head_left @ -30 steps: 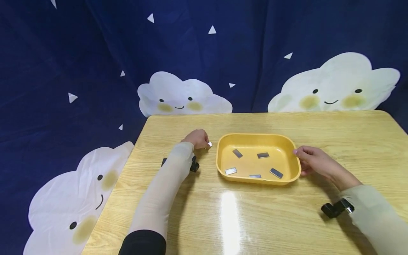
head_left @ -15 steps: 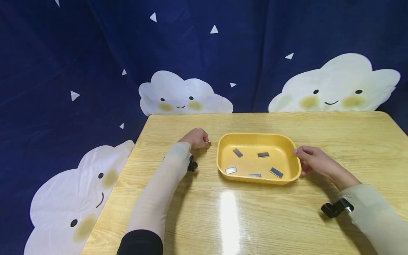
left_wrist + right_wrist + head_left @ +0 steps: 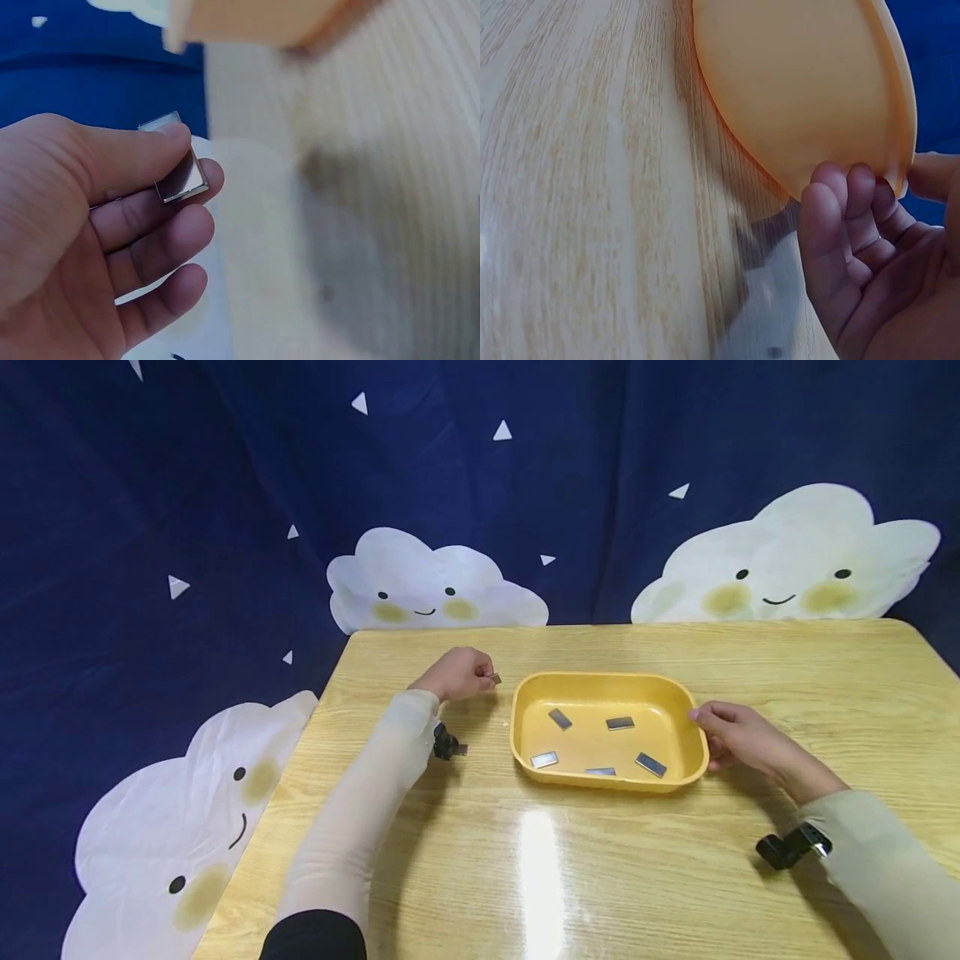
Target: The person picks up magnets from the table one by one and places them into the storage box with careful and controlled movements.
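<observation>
My left hand is raised above the table, left of a yellow plastic tub. Between thumb and forefinger it pinches a small shiny rectangular metal block; the other fingers are loosely bent, as the left wrist view shows. At the tub's right end, my right hand holds the rim, thumb on top and fingers against the outer wall. Several similar metal blocks lie apart on the tub floor, among them one at the back centre and one at the front right. The front wall partly hides another.
The tub stands on a light wood table. Behind the table hangs a dark blue curtain with white clouds. A black wrist camera is strapped to the left sleeve, another camera to the right.
My left hand has lifted the metal block off the table and moved slightly away toward the far edge. The right hand and the tub have stayed in place.
</observation>
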The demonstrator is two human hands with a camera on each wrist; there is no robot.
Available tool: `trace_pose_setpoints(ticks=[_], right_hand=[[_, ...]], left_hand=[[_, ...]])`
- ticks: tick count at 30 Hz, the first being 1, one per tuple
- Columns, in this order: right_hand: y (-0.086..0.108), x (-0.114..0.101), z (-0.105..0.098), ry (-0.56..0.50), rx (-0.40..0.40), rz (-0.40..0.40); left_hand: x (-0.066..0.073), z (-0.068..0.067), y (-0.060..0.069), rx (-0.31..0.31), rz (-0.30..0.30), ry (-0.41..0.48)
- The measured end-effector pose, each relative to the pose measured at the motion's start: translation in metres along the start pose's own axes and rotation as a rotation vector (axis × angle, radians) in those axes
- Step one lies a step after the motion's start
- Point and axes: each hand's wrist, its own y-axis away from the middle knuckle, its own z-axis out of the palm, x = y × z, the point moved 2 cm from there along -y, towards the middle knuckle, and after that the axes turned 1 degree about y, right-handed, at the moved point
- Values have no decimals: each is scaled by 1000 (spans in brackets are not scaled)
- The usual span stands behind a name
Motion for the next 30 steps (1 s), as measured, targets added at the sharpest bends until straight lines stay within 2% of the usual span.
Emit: trace_pose_setpoints(ticks=[4, 8, 14, 16, 22, 30], right_hand=[[1, 0, -1, 6, 3, -1], [2, -2, -1, 5, 3, -2], [3, -2, 1, -14, 1, 4], [3, -2, 1, -15, -3, 5], [2, -1, 1, -13, -3, 11], [0, 1, 1, -13, 0, 13]], left_hand=[[18, -12, 5, 42, 67, 18], [45, -21, 9, 78, 149, 3], [84, -21, 13, 80, 291, -69], [95, -19, 13, 68, 317, -100], [115, -7, 8, -7, 323, -158], [120, 13, 1, -75, 325, -200]])
